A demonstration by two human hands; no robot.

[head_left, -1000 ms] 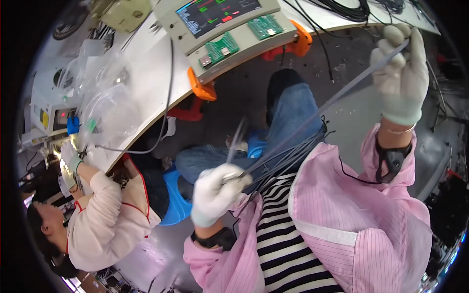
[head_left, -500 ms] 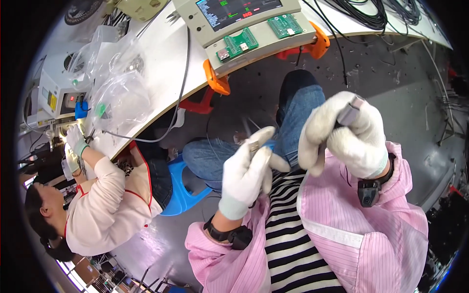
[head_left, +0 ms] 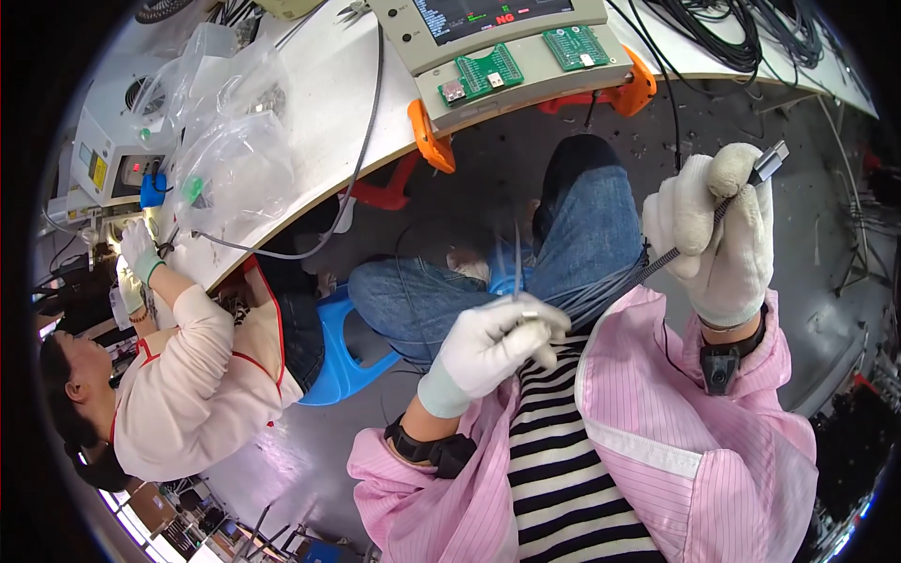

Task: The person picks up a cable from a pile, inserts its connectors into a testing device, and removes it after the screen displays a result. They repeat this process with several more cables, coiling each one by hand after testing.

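A: Cable (head_left: 668,255) status?
B: Over the lap, running diagonally, plug end up-right. Right hand (head_left: 721,239) fisted around it near the plug; left hand (head_left: 493,345) pinches the bundle's lower end. Hands apart.

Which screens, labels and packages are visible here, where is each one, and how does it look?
Tester screen: top centre on the bench, dark rectangle with coloured text in a grey housing.
Yellow label: left, on the front of a small grey box, small rectangle.
Red display: beside that label, tiny and glowing.
Clear plastic bags: upper left on the white bench, crumpled, transparent.
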